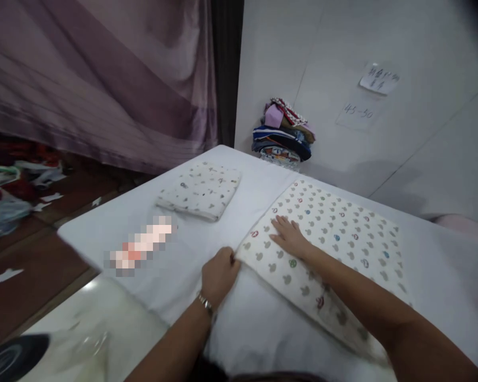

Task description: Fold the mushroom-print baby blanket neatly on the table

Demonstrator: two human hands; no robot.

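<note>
As the right hand (290, 237) presses palm down, fingers spread, on a white patterned cloth (322, 228), the left hand (219, 276) grasps the cloth's near left corner in a closed grip. The right forearm reaches in from the lower right across the cloth; the left, a metal band (204, 302) at its wrist, angles up from the bottom edge of the view. The cloth lies mostly flat on a white-covered counter (255, 185), its near edge running toward the wearer.

To the left of the cloth, well apart from it, rests a folded cloth (203, 190) with a small print. Left of the cloth and nearer the wearer, a pixelated patch hides an object on the counter. Beyond the cloth, a stack of folded fabrics (284, 130) stands against a pale wall (326, 48), where two paper signs (379, 78) hang, one reading "45-50." A mauve curtain (143, 69) drapes far to the cloth's left, above a reddish-brown floor (51, 265) strewn with white scraps (5, 276).
</note>
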